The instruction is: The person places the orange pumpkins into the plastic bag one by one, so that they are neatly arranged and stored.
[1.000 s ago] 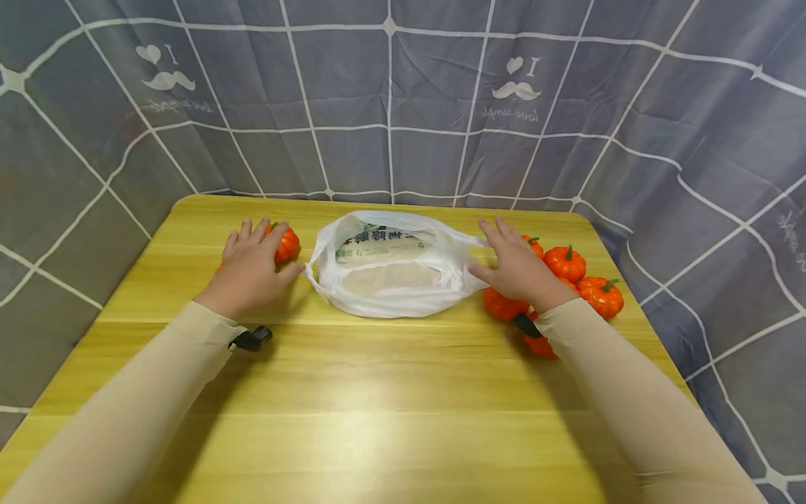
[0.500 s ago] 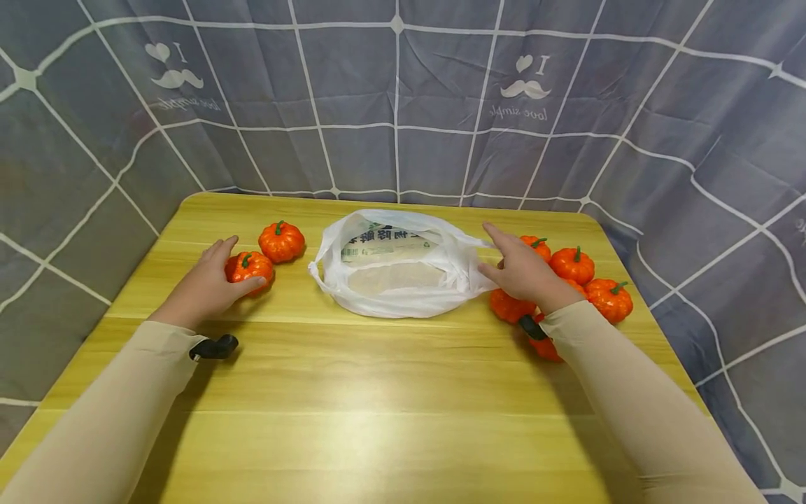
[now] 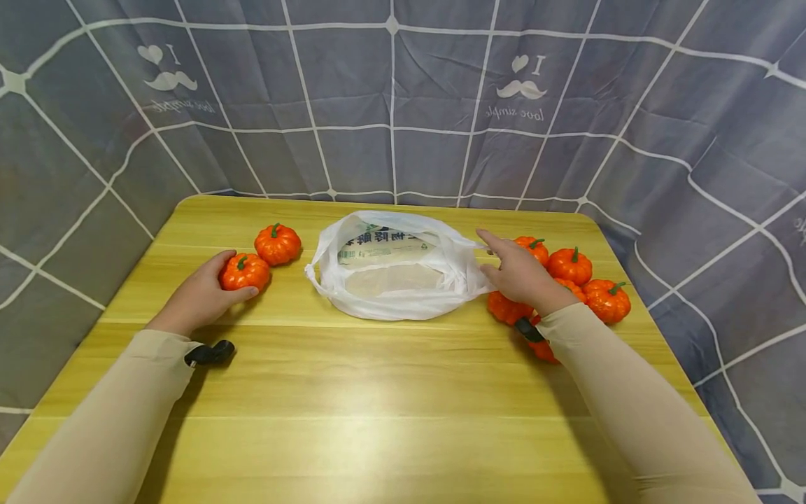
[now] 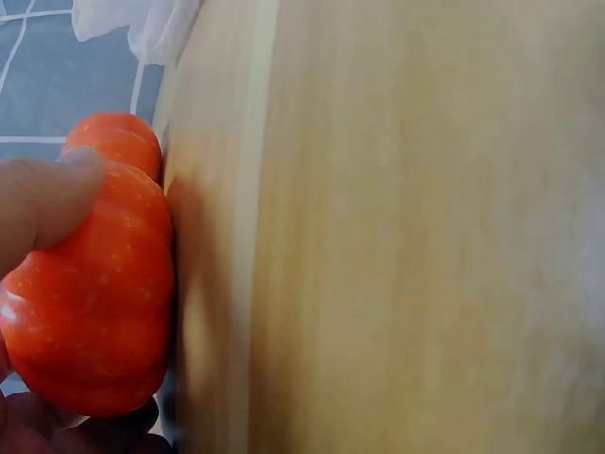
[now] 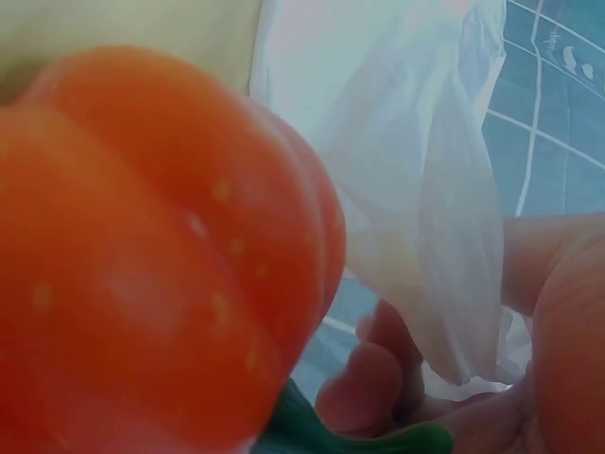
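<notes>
Held pumpkin (image 3: pixel 244 273): orange, ribbed, green stem; left side of the worktop (image 3: pixel 352 392), within the left hand; outer side and underside hidden; whether it bears fully on the wood cannot be told
Left hand (image 3: pixel 203 292): grip closed round the held pumpkin, thumb on the near side, other fingers largely concealed behind it; cut off by the edge of the left wrist view
Second pumpkin (image 3: pixel 278 244): just beyond the held pumpkin; contact between the two hard to judge; mostly masked in the left wrist view
Bag (image 3: pixel 403 306): white plastic, mouth spread wide, middle of the worktop; mirrored print inside, partly lost in folds; pale tan bottom, contents or see-through film uncertain
Right hand (image 3: pixel 525 274): grip narrow, lower fingers curled on the bag's right handle, index finger extended; the pinch itself half veiled by plastic
Right-hand pumpkins (image 3: pixel 569 264): group of at least six, several overlapped by the right hand and its cuff, exact count unclear; one fills much of the right wrist view, blurred and cropped
Black fittings (image 3: pixel 210 353): one at each wrist, partly under beige sleeves (image 3: pixel 107 420), which run off the lower edge
Curtain (image 3: pixel 441 84): grey-blue, white grid, reversed lettering, cropped at top and sides
</notes>
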### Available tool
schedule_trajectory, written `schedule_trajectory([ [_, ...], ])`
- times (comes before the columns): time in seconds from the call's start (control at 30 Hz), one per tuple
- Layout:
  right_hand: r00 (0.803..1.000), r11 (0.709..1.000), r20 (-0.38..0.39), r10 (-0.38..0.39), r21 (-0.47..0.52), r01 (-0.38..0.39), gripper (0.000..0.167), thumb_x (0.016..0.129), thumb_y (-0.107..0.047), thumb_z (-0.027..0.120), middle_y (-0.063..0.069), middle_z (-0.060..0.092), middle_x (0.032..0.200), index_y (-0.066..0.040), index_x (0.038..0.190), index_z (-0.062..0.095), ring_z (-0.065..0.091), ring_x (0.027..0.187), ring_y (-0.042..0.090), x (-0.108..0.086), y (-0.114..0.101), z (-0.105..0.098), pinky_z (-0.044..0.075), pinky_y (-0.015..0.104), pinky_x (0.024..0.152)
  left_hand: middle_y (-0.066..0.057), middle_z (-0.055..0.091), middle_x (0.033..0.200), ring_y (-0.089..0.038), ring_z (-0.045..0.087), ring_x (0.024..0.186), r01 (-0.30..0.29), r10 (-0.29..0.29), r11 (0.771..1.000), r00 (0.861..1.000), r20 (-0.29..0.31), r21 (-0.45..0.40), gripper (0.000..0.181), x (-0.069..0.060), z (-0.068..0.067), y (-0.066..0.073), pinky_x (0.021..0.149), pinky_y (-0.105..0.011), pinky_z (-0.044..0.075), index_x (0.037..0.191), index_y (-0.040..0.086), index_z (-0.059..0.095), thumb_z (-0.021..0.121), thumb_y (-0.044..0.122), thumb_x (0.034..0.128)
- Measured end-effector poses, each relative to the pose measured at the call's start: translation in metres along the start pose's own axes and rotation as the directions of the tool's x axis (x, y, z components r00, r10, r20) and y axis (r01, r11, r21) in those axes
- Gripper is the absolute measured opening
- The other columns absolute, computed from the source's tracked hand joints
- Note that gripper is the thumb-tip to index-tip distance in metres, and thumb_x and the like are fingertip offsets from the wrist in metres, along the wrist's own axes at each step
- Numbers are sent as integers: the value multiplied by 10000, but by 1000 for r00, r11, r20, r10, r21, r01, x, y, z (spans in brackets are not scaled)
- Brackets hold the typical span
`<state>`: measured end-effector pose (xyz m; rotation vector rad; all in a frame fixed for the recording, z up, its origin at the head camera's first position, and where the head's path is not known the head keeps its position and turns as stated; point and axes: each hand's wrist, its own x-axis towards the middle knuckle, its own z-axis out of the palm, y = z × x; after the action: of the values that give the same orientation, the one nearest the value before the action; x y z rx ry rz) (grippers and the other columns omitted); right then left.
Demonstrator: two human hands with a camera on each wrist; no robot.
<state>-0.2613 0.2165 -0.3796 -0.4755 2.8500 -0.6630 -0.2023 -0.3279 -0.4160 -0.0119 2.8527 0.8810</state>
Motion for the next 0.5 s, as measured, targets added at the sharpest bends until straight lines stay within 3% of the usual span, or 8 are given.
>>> schedule_trajectory([
  [0.27,1000,1000,-18,-4,11,5,596,1091,-154,522,214,642,1389,-173,1660,344,610,1210,376,1,0,2,495,548,1052,-386,315,1610,-588,377,1422,12,-12,1000,1000,-18,-3,1043,-2,0,0,1155,-726,313,1661,-8,168,721,532,961],
  [0.5,1000,1000,-28,12,8,-12,550,1105,-173,500,188,533,1568,-188,1643,387,504,1448,410,-3,-2,3,403,590,1190,-343,322,1633,-551,389,1437,-24,17,995,997,-77,-92,1045,-4,-2,7,1168,-711,314,1681,38,148,737,509,958],
])
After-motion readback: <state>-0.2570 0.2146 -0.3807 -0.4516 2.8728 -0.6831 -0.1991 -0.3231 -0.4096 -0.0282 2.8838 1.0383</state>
